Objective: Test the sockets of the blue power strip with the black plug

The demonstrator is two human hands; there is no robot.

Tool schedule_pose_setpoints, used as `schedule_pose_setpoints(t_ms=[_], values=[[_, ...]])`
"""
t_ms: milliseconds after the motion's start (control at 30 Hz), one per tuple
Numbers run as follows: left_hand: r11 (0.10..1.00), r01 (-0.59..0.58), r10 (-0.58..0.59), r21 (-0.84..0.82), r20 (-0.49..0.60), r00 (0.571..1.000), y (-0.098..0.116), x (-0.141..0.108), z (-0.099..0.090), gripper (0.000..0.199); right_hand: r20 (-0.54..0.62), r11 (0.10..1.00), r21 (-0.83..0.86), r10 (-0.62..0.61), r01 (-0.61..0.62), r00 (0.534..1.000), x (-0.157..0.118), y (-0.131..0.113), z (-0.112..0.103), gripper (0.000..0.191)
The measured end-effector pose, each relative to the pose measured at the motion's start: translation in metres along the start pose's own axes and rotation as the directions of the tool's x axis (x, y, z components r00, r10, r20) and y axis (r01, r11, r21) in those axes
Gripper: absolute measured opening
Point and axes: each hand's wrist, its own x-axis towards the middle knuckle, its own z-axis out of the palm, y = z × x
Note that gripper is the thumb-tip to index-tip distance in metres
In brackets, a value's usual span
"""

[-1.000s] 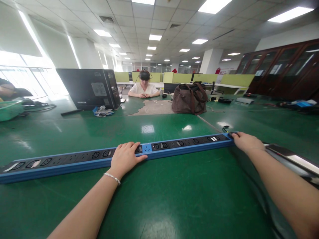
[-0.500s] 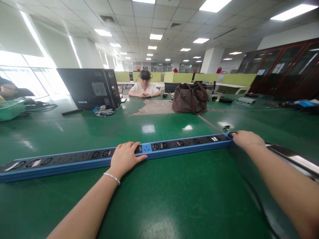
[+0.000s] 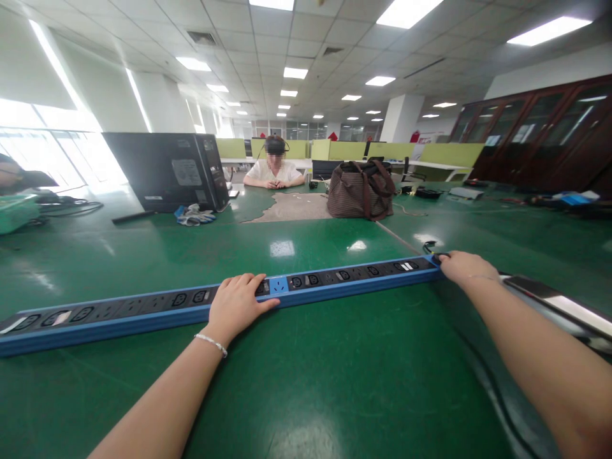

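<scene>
A long blue power strip (image 3: 315,296) with a black face and several sockets lies slantwise across the green table. My left hand (image 3: 238,301) is closed over its middle, fingers across the top and thumb along the near side, beside a blue socket. At the strip's right end, my right hand (image 3: 465,268) is closed around the black cable end (image 3: 437,257); the fingertips partly hide it. A black cable (image 3: 497,398) runs over the table below my right forearm. Just behind the strip's right end is a short dark cord (image 3: 429,245).
Across the table (image 3: 325,370) sits a person (image 3: 274,171) with hands together. A brown bag (image 3: 358,191), a black computer case (image 3: 167,172), gloves (image 3: 194,215) and a green basket (image 3: 18,212) stand farther back. A flat dark object (image 3: 549,296) lies by my right forearm.
The whole view has shifted slightly to the left. Both hands keep their places on the strip and at its end; nothing is let go.
</scene>
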Motion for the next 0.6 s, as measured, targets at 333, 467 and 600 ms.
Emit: schedule_pose_setpoints(t_ms=[333,467,600], values=[[1.000,-0.016,0.016,0.001,-0.018,1.000,-0.0013,0.0002,0.0024,0.063,0.026,0.999,0.036,0.004,-0.004,1.000,0.0031,0.0042,0.0058,0.049],[1.000,-0.010,0.010,0.004,-0.008,1.000,-0.0010,0.0002,0.0016,0.062,0.017,0.999,0.053,-0.001,0.000,1.000,0.0012,0.0036,0.0050,0.051],[1.000,-0.007,0.007,0.005,-0.003,1.000,-0.0007,-0.0001,0.0009,0.063,0.000,0.998,0.057,-0.007,0.007,1.000,-0.0039,0.0025,0.0053,0.051]])
